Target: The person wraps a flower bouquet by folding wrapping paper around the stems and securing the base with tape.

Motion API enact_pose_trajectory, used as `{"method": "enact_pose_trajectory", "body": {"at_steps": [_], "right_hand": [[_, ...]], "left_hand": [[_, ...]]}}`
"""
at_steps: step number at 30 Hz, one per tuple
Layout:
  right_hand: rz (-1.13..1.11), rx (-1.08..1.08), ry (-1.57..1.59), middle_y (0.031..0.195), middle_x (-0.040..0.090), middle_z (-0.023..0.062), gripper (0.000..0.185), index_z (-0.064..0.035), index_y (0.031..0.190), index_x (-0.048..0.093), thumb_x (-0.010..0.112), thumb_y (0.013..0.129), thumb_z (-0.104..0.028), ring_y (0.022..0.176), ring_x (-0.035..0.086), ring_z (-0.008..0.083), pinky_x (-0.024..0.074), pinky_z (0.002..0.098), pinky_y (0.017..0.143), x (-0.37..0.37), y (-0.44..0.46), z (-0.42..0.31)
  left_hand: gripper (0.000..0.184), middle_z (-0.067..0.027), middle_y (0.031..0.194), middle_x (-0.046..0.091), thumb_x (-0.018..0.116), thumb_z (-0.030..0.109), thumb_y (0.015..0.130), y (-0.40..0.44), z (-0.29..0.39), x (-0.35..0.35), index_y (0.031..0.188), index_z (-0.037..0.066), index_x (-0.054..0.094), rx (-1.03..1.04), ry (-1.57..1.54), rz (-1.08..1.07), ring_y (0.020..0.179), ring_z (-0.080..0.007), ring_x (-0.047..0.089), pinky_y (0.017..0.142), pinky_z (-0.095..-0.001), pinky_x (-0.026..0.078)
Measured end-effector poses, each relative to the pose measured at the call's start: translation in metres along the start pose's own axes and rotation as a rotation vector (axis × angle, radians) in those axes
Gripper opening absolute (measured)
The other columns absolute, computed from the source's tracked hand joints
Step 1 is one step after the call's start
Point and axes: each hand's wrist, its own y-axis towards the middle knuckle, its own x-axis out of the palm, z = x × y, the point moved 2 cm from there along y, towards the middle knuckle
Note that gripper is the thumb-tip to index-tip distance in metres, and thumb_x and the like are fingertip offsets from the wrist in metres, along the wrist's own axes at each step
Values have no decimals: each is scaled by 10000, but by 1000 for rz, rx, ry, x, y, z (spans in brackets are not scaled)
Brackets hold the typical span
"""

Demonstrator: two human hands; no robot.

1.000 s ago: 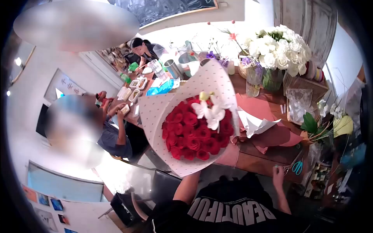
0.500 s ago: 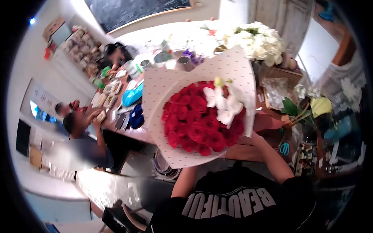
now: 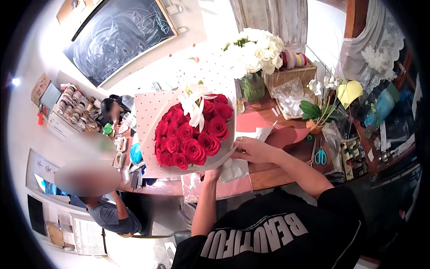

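Note:
A bouquet of red roses with white orchid blooms among them is held up in front of me. Around it is pale wrapping paper with small dark dots. My left hand is beneath the bouquet and supports it; the paper hides most of its fingers. On the right side my right hand, with a ring on one finger, has its fingers bent against the paper's edge. Red paper sheets and a crumpled white sheet lie near that hand.
White flowers stand in a glass vase beside a wicker basket with ribbon rolls. Turquoise scissors and a potted orchid are on the wooden table at right. Another person sits at left, another farther back.
The bouquet has moved left and lower and has turned, so the orchid blooms now sit toward its top. My right hand has come into view at its side. The camera view has shifted right.

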Motion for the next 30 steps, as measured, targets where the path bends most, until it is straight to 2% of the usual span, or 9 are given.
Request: {"method": "enact_pose_trajectory", "body": {"at_steps": [7,10,14,16,21,24,25,27,30], "right_hand": [[-40,55,84,972,568,122,290,-16,1001,568,605,900,-286,936,535,263,429,368,823,-14,0,-3],[12,54,95,840,585,117,299,-14,916,571,644,860,-298,785,568,236,447,351,704,-11,9,13],[27,48,76,821,592,118,266,-12,910,576,656,840,-256,762,567,239,449,355,702,-22,18,26],[105,175,102,803,571,88,236,-7,858,566,691,818,-204,743,560,183,458,323,686,-26,26,48],[193,46,-82,806,581,37,205,-5,873,571,662,848,-187,789,570,104,477,274,720,-47,35,59],[574,391,650,848,576,11,168,-32,917,567,665,860,-155,774,544,62,460,225,687,-56,39,27],[573,390,652,848,576,11,168,-32,917,567,665,860,-155,774,544,62,460,225,687,-39,48,22],[703,60,749,831,567,-4,202,-40,907,556,712,822,-136,743,533,55,443,204,667,-16,61,14],[576,140,934,829,560,4,228,-48,913,536,725,784,-42,726,538,82,436,210,655,-19,66,15]], "left_hand": [[253,-69,1020,613,646,109,861,10,21,28,1088,5,601,4,51,52,940,-170,583,804,-307,490],[251,-59,956,623,700,86,809,16,21,32,1033,16,611,-22,-68,75,877,-180,608,750,-320,511],[259,-63,935,631,708,65,785,25,17,34,1022,28,611,-85,-190,90,820,-187,630,672,-336,534],[251,-65,933,632,704,65,785,30,20,35,1016,30,610,-98,-197,100,807,-191,632,670,-338,535],[218,-84,848,637,686,101,788,38,40,43,975,22,606,-64,-221,127,758,-205,633,657,-339,533],[210,-90,814,634,673,93,785,35,50,39,969,17,605,-132,-203,123,754,-212,635,664,-342,529],[210,-90,814,634,673,93,785,35,51,41,969,17,605,-132,-202,124,754,-212,635,664,-342,529],[218,-96,815,633,668,88,786,32,51,43,981,17,600,-190,-238,164,741,-211,629,670,-342,523],[237,-88,829,626,676,87,784,27,54,49,995,18,594,-132,-207,159,742,-202,622,665,-336,515]]}}
